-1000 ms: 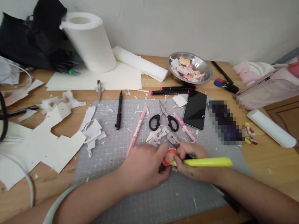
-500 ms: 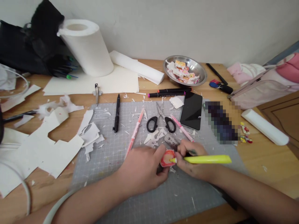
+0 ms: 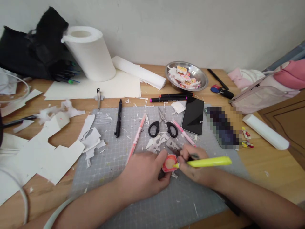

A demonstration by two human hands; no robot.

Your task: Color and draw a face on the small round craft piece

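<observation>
Between the thumb and fingers of my left hand (image 3: 145,173) is a small paper cutout (image 3: 170,163), with a red-orange border and a pale tan middle. My right hand (image 3: 196,163) grips a yellow highlighter (image 3: 209,162), and its tip touches the right side of the cutout. Both hands are low over the grey cutting mat (image 3: 181,203). Just beyond them lie scissors (image 3: 163,122) with black handles, blades parted, and a grey metal piece (image 3: 173,145) partly behind my right hand. A peach highlighter (image 3: 137,138) and a pink pen (image 3: 183,133) lie on either side.
A steel bowl (image 3: 202,74) of coloured paper pieces stands at the back. A black tablet (image 3: 193,115), a black pen (image 3: 118,117) and markers (image 3: 169,98) lie around the mat. White paper scraps (image 3: 57,146) spread leftward; a paper roll (image 3: 91,55) stands near a black bag (image 3: 28,54).
The camera view has shifted slightly, so the tabletop things sit a little lower. My hands keep their hold, and the highlighter tip stays on the cutout with its rear end tilted slightly up.
</observation>
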